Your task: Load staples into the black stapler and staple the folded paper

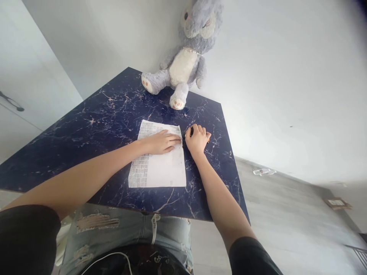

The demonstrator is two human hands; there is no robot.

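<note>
A white sheet of paper (166, 170) with grey printed blocks along its left and top sides lies on the dark blue marbled table (109, 114). My left hand (162, 142) rests flat across the sheet, fingers stretched toward its right edge. Just beyond that edge, my right hand (197, 139) is closed around a small black and orange tool (192, 131). Its black part shows by the thumb and a bit of orange at the far side of the fist. The fingers hide the rest, so its kind is unclear.
A grey plush toy (183, 67) sits at the table's back corner against the wall. On the floor to the right lie a clear plastic item (264, 172) and, farther off, a brown box (337, 203). A white cabinet with a dark handle (11, 101) stands at left.
</note>
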